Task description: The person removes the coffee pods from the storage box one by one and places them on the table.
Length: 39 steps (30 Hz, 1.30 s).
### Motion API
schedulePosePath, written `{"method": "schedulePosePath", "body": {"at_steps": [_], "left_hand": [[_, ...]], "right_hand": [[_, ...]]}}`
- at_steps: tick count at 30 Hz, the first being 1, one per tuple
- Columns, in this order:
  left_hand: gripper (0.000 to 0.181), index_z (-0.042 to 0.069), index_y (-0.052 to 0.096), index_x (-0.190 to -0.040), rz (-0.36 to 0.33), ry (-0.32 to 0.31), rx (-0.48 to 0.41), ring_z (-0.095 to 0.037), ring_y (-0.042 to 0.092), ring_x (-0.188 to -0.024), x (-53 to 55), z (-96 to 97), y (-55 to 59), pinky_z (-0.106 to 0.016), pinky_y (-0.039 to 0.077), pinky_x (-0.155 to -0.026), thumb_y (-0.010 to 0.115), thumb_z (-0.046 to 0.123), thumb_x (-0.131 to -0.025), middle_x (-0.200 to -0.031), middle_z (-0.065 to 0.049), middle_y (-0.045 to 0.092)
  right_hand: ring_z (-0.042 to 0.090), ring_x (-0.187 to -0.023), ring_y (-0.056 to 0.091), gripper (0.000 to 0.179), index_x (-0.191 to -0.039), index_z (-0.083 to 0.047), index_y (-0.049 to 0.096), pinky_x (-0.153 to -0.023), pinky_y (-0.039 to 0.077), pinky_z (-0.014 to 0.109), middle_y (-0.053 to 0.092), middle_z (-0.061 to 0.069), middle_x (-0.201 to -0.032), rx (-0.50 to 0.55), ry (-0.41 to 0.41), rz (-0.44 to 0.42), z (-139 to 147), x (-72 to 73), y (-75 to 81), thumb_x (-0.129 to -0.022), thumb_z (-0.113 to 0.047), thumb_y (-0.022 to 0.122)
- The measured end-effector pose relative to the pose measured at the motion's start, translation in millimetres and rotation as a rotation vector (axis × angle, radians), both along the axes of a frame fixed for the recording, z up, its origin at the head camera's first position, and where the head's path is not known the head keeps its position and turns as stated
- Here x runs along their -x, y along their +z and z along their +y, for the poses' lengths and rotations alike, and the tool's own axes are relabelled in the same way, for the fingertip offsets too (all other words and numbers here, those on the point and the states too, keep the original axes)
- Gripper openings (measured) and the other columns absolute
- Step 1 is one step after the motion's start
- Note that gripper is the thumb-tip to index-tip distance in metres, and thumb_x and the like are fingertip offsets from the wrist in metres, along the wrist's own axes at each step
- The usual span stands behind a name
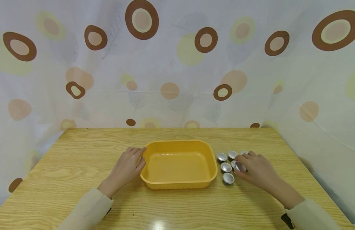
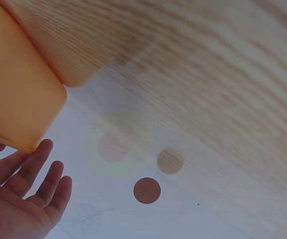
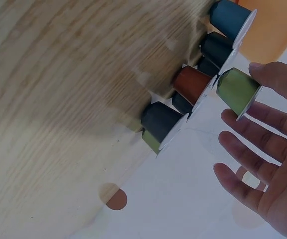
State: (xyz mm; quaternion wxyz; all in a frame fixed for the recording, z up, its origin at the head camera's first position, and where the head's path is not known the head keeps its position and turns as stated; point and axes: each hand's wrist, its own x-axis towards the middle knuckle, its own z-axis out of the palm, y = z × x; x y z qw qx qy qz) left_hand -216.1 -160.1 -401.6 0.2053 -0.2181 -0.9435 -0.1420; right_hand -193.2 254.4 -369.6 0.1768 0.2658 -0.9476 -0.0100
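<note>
Relaxed fingers of the left hand [image 1: 126, 167] rest flat against the left rim of the yellow tub [image 1: 179, 164], steadying it without curling round. Tub sits mid-table [image 1: 79, 153], nothing inside. Just right of it, a cluster of capsules [image 1: 227, 167] stands foil-up. Right hand [image 1: 256, 169] pinches the green capsule [image 3: 237, 90] between thumb and fingertip. Risk: light pinch could slip, or knuckles could topple its neighbours.

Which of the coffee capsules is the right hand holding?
The green capsule, pinched in the right hand and lifted apart from the cluster; the blue, dark and red-brown ones still stand together on the table.
</note>
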Motion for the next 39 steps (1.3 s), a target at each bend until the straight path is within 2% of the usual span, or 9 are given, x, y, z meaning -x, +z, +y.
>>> {"method": "schedulePosePath", "body": {"at_steps": [6,11,16,21,29,39], "left_hand": [[0.035,0.004,0.059,-0.12,0.0,-0.001,-0.002,-0.025,0.057,-0.1,0.1,0.3,0.3,-0.04,0.048,-0.085,0.054,0.016,-0.087,-0.105,-0.007,0.066],[0.035,0.004,0.059,-0.12,0.006,-0.001,-0.005,-0.025,0.057,-0.1,0.3,0.0,0.2,-0.04,0.048,-0.085,0.054,0.016,-0.087,-0.105,-0.007,0.066],[0.035,0.004,0.059,-0.12,0.006,0.0,-0.002,-0.025,0.058,-0.1,0.7,-0.4,-0.7,-0.04,0.048,-0.085,0.054,0.016,-0.087,-0.105,-0.007,0.066],[0.035,0.004,0.059,-0.12,0.007,-0.005,-0.004,-0.025,0.058,-0.099,0.6,-0.7,-0.7,-0.04,0.048,-0.084,0.054,0.016,-0.087,-0.105,-0.007,0.066],[0.035,0.004,0.06,-0.119,0.013,-0.005,0.003,-0.025,0.058,-0.099,0.9,-1.2,-1.0,-0.039,0.049,-0.083,0.054,0.016,-0.087,-0.105,-0.007,0.067],[0.036,0.004,0.059,-0.12,-0.004,-0.001,0.0,-0.025,0.057,-0.1,0.5,-0.8,-0.8,-0.04,0.048,-0.085,0.054,0.016,-0.087,-0.105,-0.007,0.066]], "right_hand": [[0.019,-0.077,0.056,0.037,-0.099,-0.01,0.065,-0.054,0.044,0.03,0.066,0.0,-0.087,-0.012,-0.013,-0.027,4.4,-2.0,-2.8,-0.069,-0.03,0.076],[0.023,-0.081,0.059,0.043,-0.101,-0.007,0.065,-0.058,0.049,0.036,0.067,0.006,-0.093,-0.013,-0.019,-0.032,6.8,-4.2,-6.9,-0.069,-0.032,0.076],[0.024,-0.083,0.059,0.043,-0.101,-0.006,0.065,-0.062,0.05,0.04,0.067,0.007,-0.093,0.0,-0.035,-0.06,7.2,-5.8,-10.6,-0.069,-0.033,0.076],[0.022,-0.082,0.059,0.043,-0.1,-0.007,0.064,-0.062,0.049,0.038,0.065,0.005,-0.088,-0.001,-0.043,-0.067,7.3,-7.1,-14.4,-0.068,-0.033,0.076],[0.025,-0.086,0.06,0.044,-0.1,-0.009,0.063,-0.062,0.05,0.039,0.066,0.008,-0.092,-0.018,-0.036,-0.059,7.3,-8.7,-21.4,-0.066,-0.032,0.078],[0.017,-0.078,0.056,0.045,-0.099,-0.013,0.062,-0.057,0.044,0.03,0.065,-0.003,-0.083,-0.052,-0.019,-0.034,8.6,-9.0,-26.8,-0.062,-0.032,0.08]]}}
